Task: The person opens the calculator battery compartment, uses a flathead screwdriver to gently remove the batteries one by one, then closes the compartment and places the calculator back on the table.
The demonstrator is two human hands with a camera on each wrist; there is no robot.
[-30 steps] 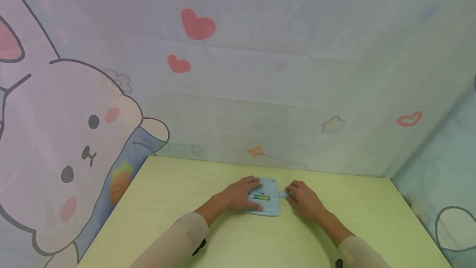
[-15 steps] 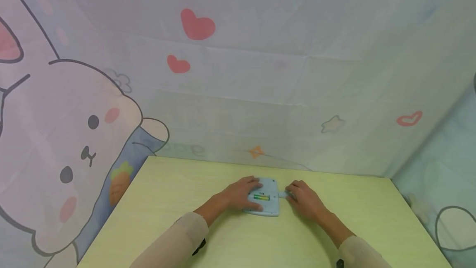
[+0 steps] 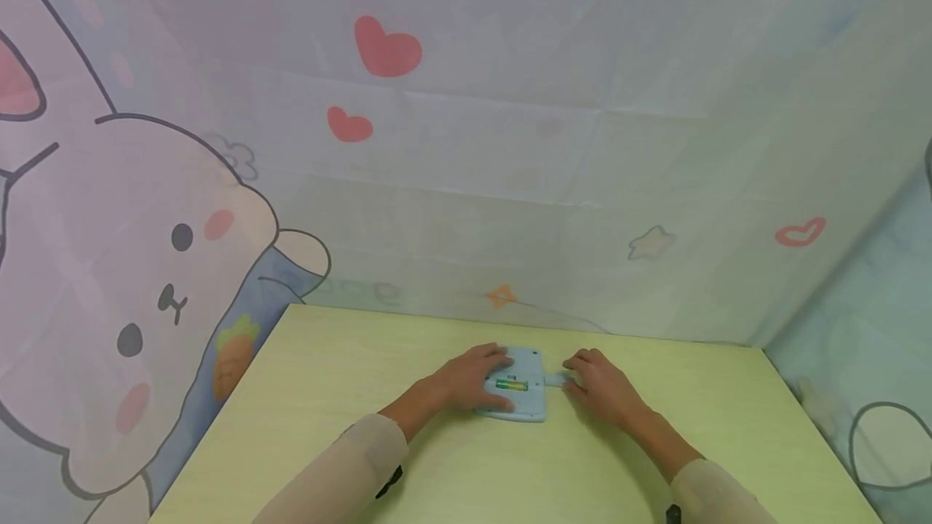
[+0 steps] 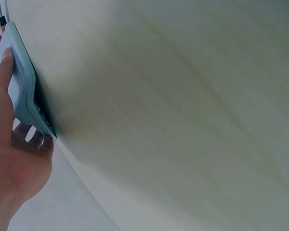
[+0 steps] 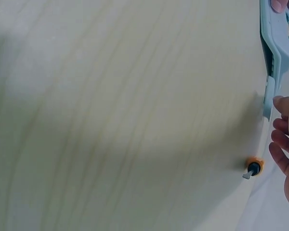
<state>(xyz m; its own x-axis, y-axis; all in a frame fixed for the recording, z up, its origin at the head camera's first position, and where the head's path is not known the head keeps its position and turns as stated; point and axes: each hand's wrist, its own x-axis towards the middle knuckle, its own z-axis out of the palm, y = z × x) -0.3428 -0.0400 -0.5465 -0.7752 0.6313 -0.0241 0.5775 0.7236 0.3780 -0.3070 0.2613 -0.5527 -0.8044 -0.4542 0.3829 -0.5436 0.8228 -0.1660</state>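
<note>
A light-blue calculator (image 3: 527, 403) lies face down on the table, a green and yellow battery (image 3: 513, 385) showing in the slot on its back. My left hand (image 3: 469, 378) holds it at the left edge, thumb and fingers spread over the back; the left wrist view shows other fingers curled at the edge of the calculator (image 4: 21, 98). Beside its right edge sits a small light-blue cover (image 3: 555, 379). At the far end of that cover (image 5: 268, 103) is my right hand (image 3: 597, 386), thumb tip close against it, the other fingers loosely bent and holding nothing.
A small screwdriver (image 5: 254, 167) with an orange and black handle lies near the right fingers in the right wrist view; the head view does not show it. The pale wood-grain table (image 3: 364, 346) ends at a printed cloth backdrop (image 3: 466, 209) with a rabbit and hearts.
My right hand has drawn back slightly to the right and its fingers have parted, so more of the small cover shows. The left hand and calculator stay in place.
</note>
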